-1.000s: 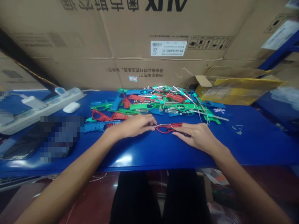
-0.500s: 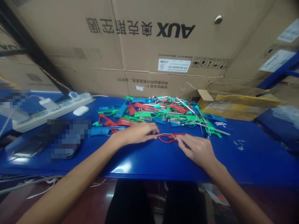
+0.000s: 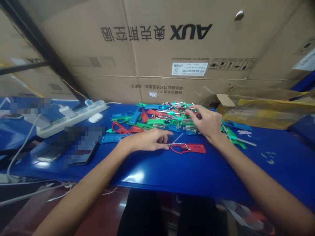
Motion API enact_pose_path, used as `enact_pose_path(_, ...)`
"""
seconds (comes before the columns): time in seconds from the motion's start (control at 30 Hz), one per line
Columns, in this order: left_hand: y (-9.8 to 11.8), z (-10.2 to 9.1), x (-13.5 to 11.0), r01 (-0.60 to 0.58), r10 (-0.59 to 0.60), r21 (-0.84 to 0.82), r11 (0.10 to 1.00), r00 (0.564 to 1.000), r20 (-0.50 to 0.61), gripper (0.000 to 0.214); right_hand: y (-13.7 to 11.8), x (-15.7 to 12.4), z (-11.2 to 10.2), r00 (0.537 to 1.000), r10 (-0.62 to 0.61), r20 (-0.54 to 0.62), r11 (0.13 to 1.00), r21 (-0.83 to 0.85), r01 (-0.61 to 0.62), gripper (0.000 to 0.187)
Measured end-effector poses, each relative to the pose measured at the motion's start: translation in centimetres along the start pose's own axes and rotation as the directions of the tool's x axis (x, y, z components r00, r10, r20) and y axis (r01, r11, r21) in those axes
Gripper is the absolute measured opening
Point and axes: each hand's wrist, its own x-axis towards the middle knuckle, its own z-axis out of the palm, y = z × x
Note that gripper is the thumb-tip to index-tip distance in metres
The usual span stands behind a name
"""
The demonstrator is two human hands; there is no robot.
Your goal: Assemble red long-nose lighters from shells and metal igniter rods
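Observation:
A red plastic handle piece (image 3: 188, 148) with a thin metal wire lies flat on the blue table (image 3: 172, 173). My left hand (image 3: 147, 140) rests beside its left end, fingers curled, fingertips touching the wire end. My right hand (image 3: 205, 122) is farther back, over a pile of red, green and blue plastic pieces (image 3: 157, 118), fingers bent down onto the pile's wires. What those fingers grip, if anything, is hidden.
Large cardboard boxes (image 3: 172, 49) wall off the back. A white power strip (image 3: 73, 114) with a charger, a white earbud case (image 3: 95, 117) and a dark phone (image 3: 49, 152) lie at the left. A yellow bag (image 3: 265, 111) sits at the right, with small white bits (image 3: 268, 157) nearby.
My right hand has left the red piece and reached back to the pile. My left hand stays at the piece's left end. The camera has tilted up.

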Motion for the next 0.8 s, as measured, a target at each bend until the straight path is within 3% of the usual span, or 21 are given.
enact_pose_path(0.1, -0.5, -0.9, -0.3, -0.051, 0.053, 0.021, 0.998, 0.992, -0.113, 0.042, 0.2, -0.4, 0.5, 0.999, 0.033, 0.026, 0.997, 0.064, -0.035, 0.035)
enact_pose_path(0.2, -1.2, -1.7, -0.2, -0.094, 0.144, 0.176, 0.980, 0.944, -0.296, 0.027, 0.6, -1.0, 0.3, 1.000, 0.004, 0.009, 0.998, 0.057, -0.004, 0.031)
enact_pose_path(0.3, -1.5, -2.4, 0.7, 0.030, 0.163, 0.423, 0.905, 0.896, -0.412, 0.027, 0.7, -1.2, 0.1, 0.998, -0.011, -0.056, 0.999, 0.042, 0.014, 0.029)
enact_pose_path(0.43, -0.3, -3.2, 3.8, 0.203, 0.033, 0.588, 0.783, 0.930, -0.365, 0.033, -0.4, -1.4, 0.3, 0.993, -0.081, -0.083, 0.993, 0.084, 0.088, 0.028)
enact_pose_path(0.5, 0.4, -3.6, 6.0, 0.301, -0.129, 0.610, 0.733, 0.942, -0.309, 0.033, -0.8, -1.7, 0.4, 0.991, -0.103, -0.084, 0.988, 0.106, 0.112, 0.029)
enact_pose_path(0.67, 0.4, -4.7, 10.9, 0.474, -0.304, 0.587, 0.657, 0.878, -0.369, 0.024, -0.7, -2.3, 0.1, 0.990, -0.099, -0.100, 0.986, 0.128, 0.111, 0.030)
enact_pose_path(0.8, -0.6, -5.7, 12.1, 0.491, -0.347, 0.574, 0.656, 0.871, -0.348, 0.022, -0.7, -2.3, -1.0, 0.984, -0.129, -0.120, 0.975, 0.167, 0.149, 0.030)
